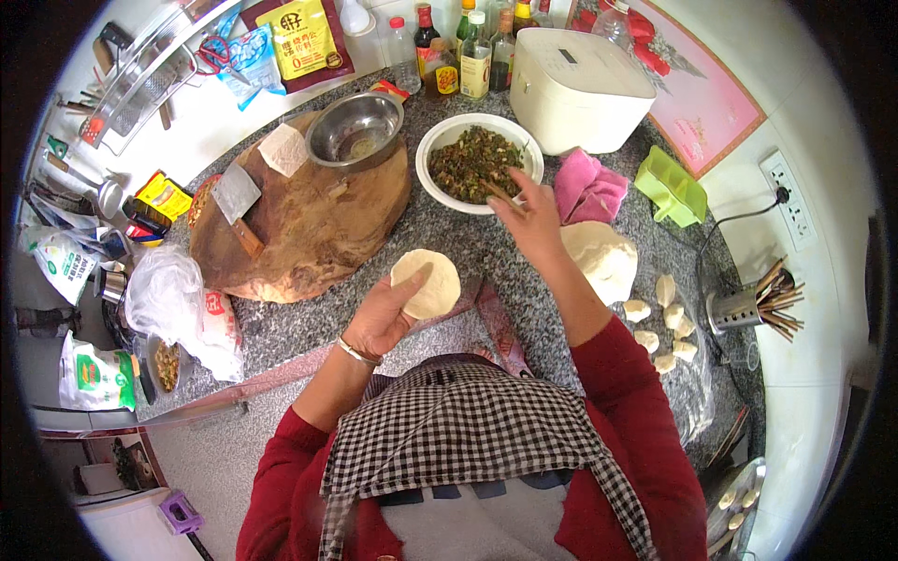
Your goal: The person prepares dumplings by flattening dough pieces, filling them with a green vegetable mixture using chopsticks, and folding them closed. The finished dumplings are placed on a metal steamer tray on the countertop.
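A round, flat dough wrapper [433,286] lies across the fingers of my left hand [384,315], its thumb on top, over the counter's front edge. My right hand [531,217] reaches over the near right rim of a white bowl [426,184] and holds chopsticks [504,196], whose tips are in the chopped green and brown filling [471,163]. Right of that hand are a pink cloth [589,188] and a large lump of dough [602,258]. Several small dough pieces [673,315] lie farther right on the floured counter.
A thick round wooden board [309,231] bears a cleaver [238,196], a pale block [283,150] and a steel bowl [354,133]. Behind stand bottles [476,59] and a white rice cooker [579,91]. A green plastic holder [671,186] and chopsticks canister [733,311] are at the right.
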`<state>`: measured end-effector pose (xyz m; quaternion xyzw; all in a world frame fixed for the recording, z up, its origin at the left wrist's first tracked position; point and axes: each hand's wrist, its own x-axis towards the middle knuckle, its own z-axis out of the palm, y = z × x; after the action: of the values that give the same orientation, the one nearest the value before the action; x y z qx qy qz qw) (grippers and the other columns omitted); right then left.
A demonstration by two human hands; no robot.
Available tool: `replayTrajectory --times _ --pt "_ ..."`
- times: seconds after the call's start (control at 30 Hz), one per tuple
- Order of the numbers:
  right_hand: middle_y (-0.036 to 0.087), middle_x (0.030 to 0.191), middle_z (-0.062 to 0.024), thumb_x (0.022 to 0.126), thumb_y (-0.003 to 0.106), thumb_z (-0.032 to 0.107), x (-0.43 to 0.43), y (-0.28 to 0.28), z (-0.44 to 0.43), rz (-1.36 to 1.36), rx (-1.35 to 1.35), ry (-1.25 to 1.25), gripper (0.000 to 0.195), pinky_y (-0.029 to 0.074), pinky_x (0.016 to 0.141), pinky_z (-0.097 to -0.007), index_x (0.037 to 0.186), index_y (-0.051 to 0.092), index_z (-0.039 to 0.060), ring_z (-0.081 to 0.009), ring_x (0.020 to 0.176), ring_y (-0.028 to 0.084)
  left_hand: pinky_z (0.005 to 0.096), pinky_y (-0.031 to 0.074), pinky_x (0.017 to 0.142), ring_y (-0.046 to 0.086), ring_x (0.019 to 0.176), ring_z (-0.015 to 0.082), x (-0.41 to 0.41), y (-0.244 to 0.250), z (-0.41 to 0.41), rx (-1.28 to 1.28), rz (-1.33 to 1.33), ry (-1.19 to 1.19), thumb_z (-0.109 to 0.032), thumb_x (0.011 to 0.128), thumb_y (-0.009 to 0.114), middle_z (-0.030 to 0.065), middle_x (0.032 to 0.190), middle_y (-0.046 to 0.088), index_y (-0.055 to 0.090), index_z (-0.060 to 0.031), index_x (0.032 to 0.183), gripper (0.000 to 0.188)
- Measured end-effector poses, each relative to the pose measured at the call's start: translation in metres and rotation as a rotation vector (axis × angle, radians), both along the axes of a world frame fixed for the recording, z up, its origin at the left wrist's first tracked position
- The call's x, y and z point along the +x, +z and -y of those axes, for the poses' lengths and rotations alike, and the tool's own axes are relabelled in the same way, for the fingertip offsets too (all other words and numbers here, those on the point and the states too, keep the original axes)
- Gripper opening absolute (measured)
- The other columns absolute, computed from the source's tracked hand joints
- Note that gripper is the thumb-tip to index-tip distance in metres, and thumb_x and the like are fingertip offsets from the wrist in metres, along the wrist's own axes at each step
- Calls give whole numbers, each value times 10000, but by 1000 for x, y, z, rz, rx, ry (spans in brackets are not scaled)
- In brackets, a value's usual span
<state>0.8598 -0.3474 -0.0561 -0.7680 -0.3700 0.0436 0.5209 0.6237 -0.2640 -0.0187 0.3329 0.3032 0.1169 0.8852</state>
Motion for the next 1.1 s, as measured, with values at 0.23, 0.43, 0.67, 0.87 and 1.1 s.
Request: replayTrajectory --times 0.23,0.43,0.67,0.87,1.1 --pt "566 711 -117 895 614 328 49 -7 -48 -310 90 49 315 459 513 -318 791 654 33 -215 563 549 373 514 882 622 1020 222 42 -22 -30 15 -39 -108 -249 958 539 106 1157 613 491 -12 1247 377" --pt "594 696 -46 912 606 251 68 55 -21 -403 -1 115 299 461 458 -224 774 573 -12 -81 554 559 350 510 855 629 975 210 63 -40 -72 159 -80 -193 -244 956 540 96 1119 626 514 1 1226 366" --pt "612 726 -53 913 607 255 72 53 -10 -380 11 24 282 493 504 -203 950 607 -24 -87 582 575 337 532 807 638 960 189 85 -53 -111 296 -135 -306 -285 928 579 82 1114 632 510 -23 1248 419" --pt "620 733 -74 907 615 262 76 21 -29 -508 71 -21 308 521 504 -225 918 614 -45 -116 572 596 331 527 816 643 946 181 94 -61 -121 272 -76 -340 -298 918 599 81 1106 638 513 -21 1246 438" --pt "620 752 -109 921 594 261 79 -4 -35 -747 223 -123 304 566 515 -270 878 613 -39 -160 577 617 336 523 818 644 942 186 99 -67 -122 235 -109 -318 -286 911 613 84 1095 648 542 -8 1212 416"
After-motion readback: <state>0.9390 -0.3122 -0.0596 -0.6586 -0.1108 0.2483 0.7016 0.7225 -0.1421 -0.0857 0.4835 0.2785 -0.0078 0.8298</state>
